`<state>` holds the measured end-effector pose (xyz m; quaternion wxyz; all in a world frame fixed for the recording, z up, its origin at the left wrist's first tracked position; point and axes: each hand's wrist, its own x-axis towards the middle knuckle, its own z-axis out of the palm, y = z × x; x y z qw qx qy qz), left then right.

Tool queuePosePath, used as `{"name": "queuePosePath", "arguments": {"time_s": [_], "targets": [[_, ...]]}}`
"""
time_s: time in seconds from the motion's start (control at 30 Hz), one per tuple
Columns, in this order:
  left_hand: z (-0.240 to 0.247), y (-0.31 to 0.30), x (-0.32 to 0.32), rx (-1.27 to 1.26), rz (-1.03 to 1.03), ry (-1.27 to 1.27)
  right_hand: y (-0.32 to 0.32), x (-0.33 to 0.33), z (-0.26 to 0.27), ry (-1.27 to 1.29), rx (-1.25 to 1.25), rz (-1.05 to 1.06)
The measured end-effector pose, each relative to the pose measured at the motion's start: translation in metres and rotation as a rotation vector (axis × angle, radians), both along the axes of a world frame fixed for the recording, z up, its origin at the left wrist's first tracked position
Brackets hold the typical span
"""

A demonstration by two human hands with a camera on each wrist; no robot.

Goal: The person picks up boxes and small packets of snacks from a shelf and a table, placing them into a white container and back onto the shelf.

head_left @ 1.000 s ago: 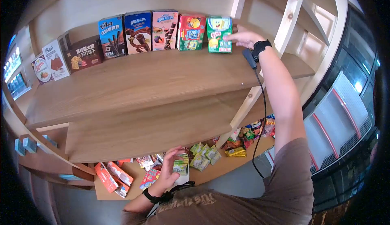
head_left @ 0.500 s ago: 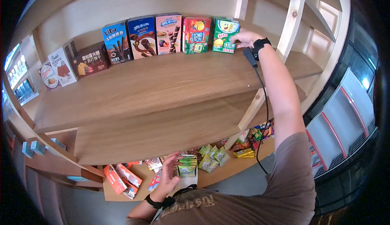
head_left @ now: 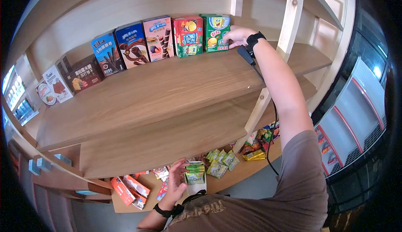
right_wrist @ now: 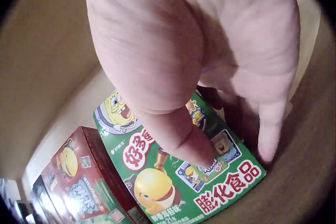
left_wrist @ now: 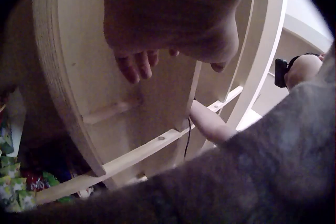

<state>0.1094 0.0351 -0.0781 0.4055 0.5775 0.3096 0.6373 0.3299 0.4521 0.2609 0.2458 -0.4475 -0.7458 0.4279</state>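
Observation:
On the upper shelf, the green snack box [head_left: 217, 33] stands upright at the right end of a row, close beside a red box [head_left: 187, 36]. My right hand [head_left: 238, 37] grips it by its right side. In the right wrist view, the thumb of my right hand [right_wrist: 199, 56] lies across the front of the green box [right_wrist: 157, 182], with the other fingers at its side and partly hidden behind it. Low in front of my body, my left hand [head_left: 176, 184] hangs relaxed and holds nothing, beside an open white box [head_left: 197, 187] of green packets.
Further left in the row stand pink [head_left: 158, 38], dark blue [head_left: 132, 46] and light blue [head_left: 107, 55] boxes, then brown and white ones. An upright post [head_left: 291, 16] rises right of my right hand. Loose snack packets [head_left: 217, 169] lie on the lowest shelf.
The green box, tilted half a second ago, now stands straighter and nearer the red box, with my right hand still on it. The head view has shifted. My left hand stays low and relaxed.

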Motion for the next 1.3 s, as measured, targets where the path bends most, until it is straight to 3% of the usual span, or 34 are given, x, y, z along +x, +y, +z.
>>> {"name": "queuePosePath", "arguments": {"time_s": [0.53, 0.8, 0.9, 0.97, 1.03, 1.1, 1.2, 1.3], "targets": [[0.003, 0.010, 0.003, -0.011, 0.006, 0.030, 0.005, 0.000, -0.004, -0.057, 0.000, -0.008], [-0.004, 0.011, -0.009, 0.004, -0.011, 0.030, -0.031, 0.010, 0.008, -0.081, 0.011, -0.072], [-0.004, 0.008, -0.017, -0.016, -0.017, 0.030, -0.090, 0.006, 0.018, -0.107, 0.285, -0.132], [0.000, 0.007, -0.023, -0.062, 0.000, 0.019, -0.105, 0.007, -0.001, 0.050, 0.583, -0.290], [-0.003, 0.007, -0.031, -0.079, -0.009, 0.020, -0.145, 0.009, -0.015, 0.339, 0.746, -0.262], [-0.008, 0.005, -0.038, -0.101, -0.036, 0.051, -0.194, 0.018, -0.029, 0.478, 0.762, -0.046], [-0.024, 0.000, -0.051, -0.304, -0.251, 0.104, -0.265, 0.040, -0.074, 0.466, 0.398, 0.117], [-0.049, 0.003, -0.060, -0.370, -0.422, 0.446, -0.295, 0.055, -0.153, 0.431, 0.039, 0.234]]}}
